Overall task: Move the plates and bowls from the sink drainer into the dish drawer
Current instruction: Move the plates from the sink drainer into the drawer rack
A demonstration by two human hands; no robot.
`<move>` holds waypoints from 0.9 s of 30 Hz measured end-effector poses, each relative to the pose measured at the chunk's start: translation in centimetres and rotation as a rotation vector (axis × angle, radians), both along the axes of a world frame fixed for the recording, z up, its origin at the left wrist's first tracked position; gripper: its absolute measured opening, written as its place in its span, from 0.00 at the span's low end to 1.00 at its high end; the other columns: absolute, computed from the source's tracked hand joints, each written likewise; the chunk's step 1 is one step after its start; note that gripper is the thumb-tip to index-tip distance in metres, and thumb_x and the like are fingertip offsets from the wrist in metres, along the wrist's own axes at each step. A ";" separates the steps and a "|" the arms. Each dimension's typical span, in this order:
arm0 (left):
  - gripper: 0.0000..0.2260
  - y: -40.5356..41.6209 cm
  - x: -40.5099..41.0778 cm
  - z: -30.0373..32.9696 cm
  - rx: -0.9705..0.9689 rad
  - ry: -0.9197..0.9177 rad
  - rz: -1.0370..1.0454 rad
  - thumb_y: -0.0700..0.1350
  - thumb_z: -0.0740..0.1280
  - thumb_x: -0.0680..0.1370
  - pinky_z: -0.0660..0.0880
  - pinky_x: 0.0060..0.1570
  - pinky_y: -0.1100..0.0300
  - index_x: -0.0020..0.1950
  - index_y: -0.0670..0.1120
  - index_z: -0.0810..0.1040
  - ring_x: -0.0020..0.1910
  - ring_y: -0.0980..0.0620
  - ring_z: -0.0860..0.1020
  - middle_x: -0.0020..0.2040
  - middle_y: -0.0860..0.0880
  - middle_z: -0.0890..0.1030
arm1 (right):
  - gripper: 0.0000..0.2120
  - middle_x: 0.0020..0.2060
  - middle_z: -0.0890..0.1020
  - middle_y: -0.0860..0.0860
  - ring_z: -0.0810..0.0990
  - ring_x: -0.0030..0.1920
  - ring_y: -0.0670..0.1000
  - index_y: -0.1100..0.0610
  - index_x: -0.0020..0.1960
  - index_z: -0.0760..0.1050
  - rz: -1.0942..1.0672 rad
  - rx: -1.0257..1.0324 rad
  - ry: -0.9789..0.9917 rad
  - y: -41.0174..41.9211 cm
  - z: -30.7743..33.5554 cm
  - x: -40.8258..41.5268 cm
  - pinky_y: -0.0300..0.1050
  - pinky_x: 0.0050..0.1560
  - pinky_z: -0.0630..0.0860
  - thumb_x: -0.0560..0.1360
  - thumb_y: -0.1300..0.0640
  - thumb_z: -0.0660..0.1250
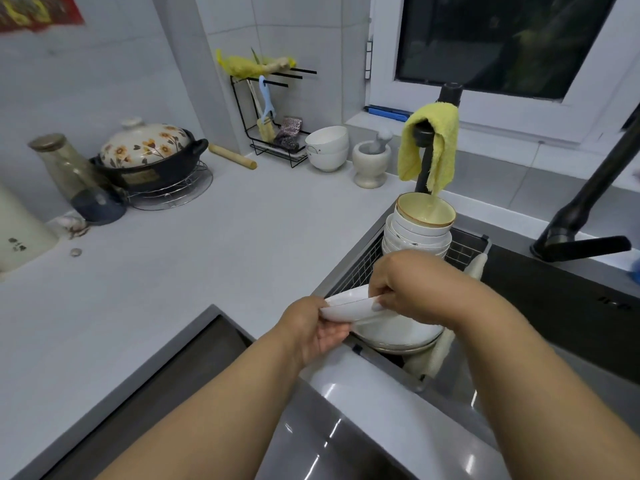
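Holding a white plate [349, 306] between them, both hands work over the sink drainer [367, 268]: left hand [311, 327] cupped under the plate's near rim with fingers curled beneath, right hand [405, 285] pinching the far rim from above. Directly below the right hand, a stack of white plates [398, 332] sits in the drainer. Just beyond the right hand, a tall stack of white bowls [420, 230], the top one brown-rimmed. Beyond the bowls, a yellow cloth [429, 143] draped over a black faucet [424, 157]. Far off left of the left hand, a flowered casserole pot [149, 150] on the counter [207, 258].
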State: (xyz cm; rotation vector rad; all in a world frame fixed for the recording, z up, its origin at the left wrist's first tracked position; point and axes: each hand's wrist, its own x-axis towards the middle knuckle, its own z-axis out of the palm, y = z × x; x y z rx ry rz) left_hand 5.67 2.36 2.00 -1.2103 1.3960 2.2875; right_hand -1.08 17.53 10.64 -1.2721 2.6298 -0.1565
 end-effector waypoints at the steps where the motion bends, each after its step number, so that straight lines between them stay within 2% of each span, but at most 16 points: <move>1: 0.09 -0.3 0.6 0.3 -0.003 0.022 0.013 0.37 0.56 0.77 0.77 0.22 0.62 0.52 0.36 0.73 0.23 0.48 0.80 0.28 0.39 0.80 | 0.06 0.45 0.81 0.48 0.76 0.45 0.49 0.51 0.48 0.81 0.020 0.008 -0.012 -0.5 0.8 0.6 0.44 0.42 0.72 0.73 0.53 0.68; 3: 0.10 -1.1 1.9 0.8 -0.022 0.081 0.063 0.34 0.55 0.75 0.76 0.21 0.63 0.51 0.36 0.73 0.22 0.49 0.79 0.26 0.42 0.79 | 0.04 0.42 0.83 0.48 0.78 0.43 0.49 0.52 0.45 0.82 0.041 -0.043 -0.075 -1.4 2.1 1.7 0.43 0.41 0.72 0.72 0.53 0.70; 6: 0.09 -2.7 4.4 1.3 -0.074 0.129 0.162 0.33 0.55 0.74 0.73 0.19 0.65 0.49 0.36 0.74 0.20 0.50 0.76 0.24 0.44 0.77 | 0.09 0.37 0.83 0.50 0.79 0.37 0.50 0.54 0.40 0.83 -0.049 -0.331 -0.241 -2.7 4.1 3.2 0.43 0.37 0.73 0.73 0.49 0.70; 8: 0.08 -4.2 6.5 1.5 -0.123 0.149 0.232 0.34 0.56 0.75 0.71 0.19 0.65 0.48 0.37 0.74 0.18 0.50 0.75 0.23 0.45 0.76 | 0.11 0.36 0.83 0.49 0.78 0.36 0.48 0.53 0.41 0.82 -0.177 -0.569 -0.225 -4.0 4.8 3.6 0.44 0.36 0.73 0.74 0.46 0.69; 10: 0.08 -5.7 9.2 1.8 -0.187 0.170 0.290 0.34 0.56 0.76 0.68 0.18 0.66 0.47 0.40 0.73 0.18 0.51 0.72 0.23 0.46 0.75 | 0.12 0.36 0.82 0.47 0.77 0.37 0.48 0.53 0.43 0.81 -0.309 -0.710 -0.136 -5.6 4.9 3.8 0.44 0.38 0.72 0.75 0.45 0.67; 12: 0.07 -7.1 12.4 2.1 -0.248 0.195 0.340 0.35 0.56 0.77 0.65 0.19 0.66 0.48 0.39 0.74 0.18 0.52 0.70 0.26 0.45 0.74 | 0.15 0.38 0.80 0.47 0.77 0.41 0.50 0.54 0.47 0.80 -0.404 -0.730 -0.082 -7.4 4.4 4.4 0.44 0.40 0.69 0.76 0.43 0.64; 14: 0.08 -8.3 15.7 2.2 -0.288 0.230 0.381 0.37 0.56 0.78 0.63 0.19 0.66 0.50 0.39 0.74 0.19 0.52 0.69 0.27 0.46 0.74 | 0.20 0.42 0.78 0.50 0.76 0.46 0.53 0.56 0.52 0.78 -0.465 -0.650 -0.114 -9.3 3.7 5.9 0.45 0.46 0.69 0.76 0.41 0.61; 16: 0.09 -9.4 19.2 2.2 -0.315 0.258 0.439 0.39 0.56 0.80 0.62 0.19 0.65 0.50 0.40 0.76 0.20 0.51 0.68 0.27 0.46 0.75 | 0.26 0.45 0.80 0.57 0.75 0.45 0.54 0.62 0.54 0.77 -0.473 -0.566 -0.256 -11.7 2.8 8.1 0.49 0.49 0.74 0.77 0.38 0.59; 17: 0.09 -9.9 21.0 2.2 -0.328 0.268 0.469 0.40 0.56 0.80 0.62 0.20 0.65 0.49 0.40 0.76 0.20 0.51 0.68 0.27 0.46 0.74 | 0.29 0.46 0.81 0.60 0.77 0.42 0.55 0.65 0.54 0.76 -0.466 -0.572 -0.397 -12.8 2.5 9.6 0.52 0.50 0.77 0.76 0.38 0.59; 18: 0.10 -10.3 22.8 2.2 -0.340 0.277 0.501 0.41 0.56 0.81 0.61 0.20 0.65 0.49 0.40 0.76 0.20 0.51 0.67 0.26 0.46 0.74 | 0.28 0.46 0.82 0.61 0.79 0.41 0.56 0.65 0.54 0.77 -0.469 -0.601 -0.587 -13.9 2.2 11.2 0.52 0.49 0.79 0.77 0.38 0.59; 21: 0.12 -11.1 28.5 2.3 -0.355 0.289 0.602 0.43 0.55 0.82 0.59 0.20 0.67 0.43 0.41 0.74 0.17 0.52 0.65 0.22 0.47 0.70 | 0.18 0.44 0.80 0.55 0.78 0.40 0.54 0.55 0.56 0.78 -0.430 -0.634 -1.146 -16.5 1.7 16.1 0.46 0.40 0.78 0.77 0.44 0.60; 24: 0.14 -11.7 34.4 2.2 -0.353 0.262 0.707 0.43 0.55 0.82 0.58 0.19 0.69 0.38 0.43 0.72 0.15 0.53 0.63 0.20 0.48 0.68 | 0.17 0.45 0.79 0.54 0.77 0.37 0.52 0.53 0.59 0.78 -0.307 -0.557 -1.297 -18.9 1.1 20.5 0.42 0.33 0.76 0.76 0.50 0.58; 27: 0.14 -12.2 40.5 1.6 -0.372 0.225 0.803 0.45 0.57 0.81 0.55 0.21 0.70 0.37 0.44 0.70 0.15 0.54 0.61 0.20 0.49 0.65 | 0.15 0.39 0.77 0.56 0.75 0.34 0.53 0.56 0.57 0.76 -0.241 -0.486 -1.336 -21.1 0.9 25.7 0.45 0.35 0.77 0.75 0.54 0.57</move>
